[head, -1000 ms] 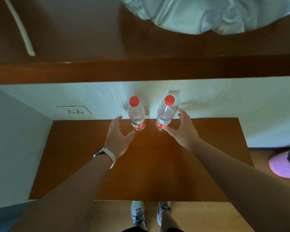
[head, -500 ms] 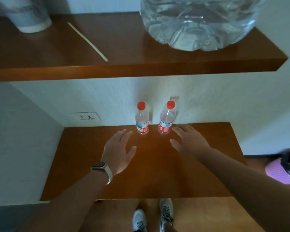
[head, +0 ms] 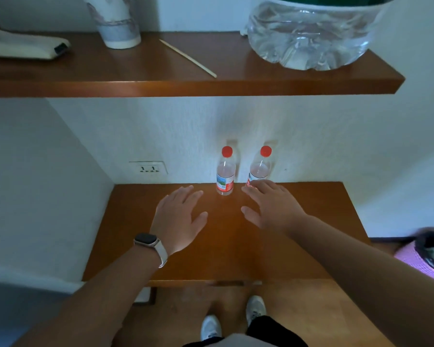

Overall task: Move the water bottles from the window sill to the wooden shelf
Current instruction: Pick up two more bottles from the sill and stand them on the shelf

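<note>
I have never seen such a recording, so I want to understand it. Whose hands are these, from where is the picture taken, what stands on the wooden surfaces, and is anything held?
No machine here: a person wears a camera on the head, looking down at their own left hand and right hand. Both are open over the lower wooden shelf, fingers straight, holding nothing. At the wall stand the left bottle and the right bottle, red-capped, upright. On the upper shelf are a cup, a thin stick and a large clear water jug.
</note>
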Demonstrator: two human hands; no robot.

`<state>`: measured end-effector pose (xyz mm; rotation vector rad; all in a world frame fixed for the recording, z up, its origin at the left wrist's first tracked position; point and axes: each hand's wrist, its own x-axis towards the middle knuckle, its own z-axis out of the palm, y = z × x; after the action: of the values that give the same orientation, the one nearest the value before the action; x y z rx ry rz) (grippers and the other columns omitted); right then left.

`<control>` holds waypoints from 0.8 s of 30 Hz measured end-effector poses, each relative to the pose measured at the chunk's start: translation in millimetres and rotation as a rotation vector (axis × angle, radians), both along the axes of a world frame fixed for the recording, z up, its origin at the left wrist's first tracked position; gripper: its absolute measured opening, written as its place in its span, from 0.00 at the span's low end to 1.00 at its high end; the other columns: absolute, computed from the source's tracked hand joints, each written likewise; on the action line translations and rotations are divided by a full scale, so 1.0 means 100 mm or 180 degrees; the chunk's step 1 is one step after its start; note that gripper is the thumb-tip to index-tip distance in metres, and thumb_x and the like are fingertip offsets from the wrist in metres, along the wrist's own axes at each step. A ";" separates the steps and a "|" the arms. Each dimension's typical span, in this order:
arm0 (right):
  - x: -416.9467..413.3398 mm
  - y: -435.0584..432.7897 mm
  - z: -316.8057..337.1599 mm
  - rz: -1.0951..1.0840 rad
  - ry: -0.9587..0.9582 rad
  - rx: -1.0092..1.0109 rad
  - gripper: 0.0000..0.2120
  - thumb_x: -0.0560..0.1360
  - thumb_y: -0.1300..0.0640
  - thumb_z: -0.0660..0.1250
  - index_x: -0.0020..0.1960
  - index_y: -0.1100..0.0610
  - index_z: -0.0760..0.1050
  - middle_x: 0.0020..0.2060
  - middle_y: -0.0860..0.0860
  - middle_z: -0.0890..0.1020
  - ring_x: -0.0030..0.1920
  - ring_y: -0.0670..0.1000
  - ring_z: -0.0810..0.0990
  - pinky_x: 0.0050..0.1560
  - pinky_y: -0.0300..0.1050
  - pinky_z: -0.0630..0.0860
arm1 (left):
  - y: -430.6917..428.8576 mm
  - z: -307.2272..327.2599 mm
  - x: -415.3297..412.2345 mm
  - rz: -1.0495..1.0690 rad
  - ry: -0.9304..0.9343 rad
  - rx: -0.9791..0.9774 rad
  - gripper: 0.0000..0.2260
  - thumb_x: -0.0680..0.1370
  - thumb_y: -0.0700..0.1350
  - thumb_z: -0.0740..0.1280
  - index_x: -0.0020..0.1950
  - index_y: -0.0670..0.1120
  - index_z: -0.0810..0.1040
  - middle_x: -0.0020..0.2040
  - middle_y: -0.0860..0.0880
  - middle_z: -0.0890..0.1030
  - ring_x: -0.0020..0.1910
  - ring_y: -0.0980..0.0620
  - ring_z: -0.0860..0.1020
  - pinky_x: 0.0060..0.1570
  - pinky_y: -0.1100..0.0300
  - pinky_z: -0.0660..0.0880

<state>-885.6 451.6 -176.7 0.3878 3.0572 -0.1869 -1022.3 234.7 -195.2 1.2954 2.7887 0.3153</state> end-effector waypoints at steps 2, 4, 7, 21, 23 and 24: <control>-0.03 -0.10 0.06 0.0149 0.0137 -0.0026 0.28 0.79 0.38 0.54 0.74 0.51 0.64 0.73 0.50 0.69 0.73 0.52 0.64 0.70 0.52 0.64 | -0.08 0.05 0.04 0.0110 -0.0018 0.0060 0.25 0.79 0.62 0.57 0.74 0.54 0.66 0.76 0.52 0.65 0.76 0.50 0.61 0.72 0.46 0.59; -0.08 -0.17 0.13 0.0324 0.0206 -0.0065 0.28 0.79 0.38 0.55 0.73 0.52 0.65 0.72 0.50 0.70 0.72 0.52 0.65 0.69 0.53 0.66 | -0.17 0.12 0.08 0.0221 -0.0008 0.0026 0.25 0.79 0.62 0.57 0.75 0.55 0.64 0.77 0.52 0.64 0.76 0.51 0.59 0.72 0.47 0.57; -0.20 -0.26 0.21 0.0658 0.0323 -0.0099 0.28 0.78 0.38 0.55 0.72 0.52 0.69 0.70 0.52 0.72 0.71 0.54 0.67 0.68 0.56 0.69 | -0.31 0.21 0.16 0.0475 0.0104 -0.0139 0.26 0.80 0.63 0.54 0.76 0.57 0.60 0.78 0.52 0.60 0.77 0.50 0.56 0.73 0.47 0.54; -0.37 -0.90 0.50 0.2343 0.0283 -0.0334 0.30 0.79 0.34 0.50 0.76 0.47 0.58 0.77 0.48 0.60 0.77 0.52 0.57 0.73 0.54 0.59 | -1.11 0.61 1.34 0.2340 0.0027 -0.0080 0.28 0.79 0.63 0.56 0.77 0.56 0.58 0.78 0.52 0.60 0.76 0.50 0.58 0.74 0.46 0.57; -0.36 -1.11 0.53 0.2693 0.0316 -0.0389 0.30 0.79 0.34 0.49 0.77 0.48 0.59 0.77 0.49 0.61 0.77 0.53 0.57 0.73 0.54 0.59 | -1.27 0.66 1.58 0.2624 0.0103 -0.0053 0.28 0.79 0.61 0.58 0.77 0.55 0.59 0.77 0.50 0.63 0.75 0.48 0.60 0.73 0.46 0.59; -0.34 -1.23 0.55 0.2878 0.0332 -0.0411 0.30 0.79 0.35 0.49 0.77 0.49 0.59 0.77 0.50 0.62 0.76 0.53 0.58 0.73 0.55 0.60 | -1.36 0.68 1.71 0.2763 0.0134 -0.0059 0.28 0.79 0.61 0.59 0.77 0.55 0.60 0.76 0.50 0.64 0.75 0.47 0.61 0.72 0.46 0.59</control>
<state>-919.7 328.2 -121.9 -1.0126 2.9352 -0.3451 -851.7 98.7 -127.1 0.0084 3.1986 0.2778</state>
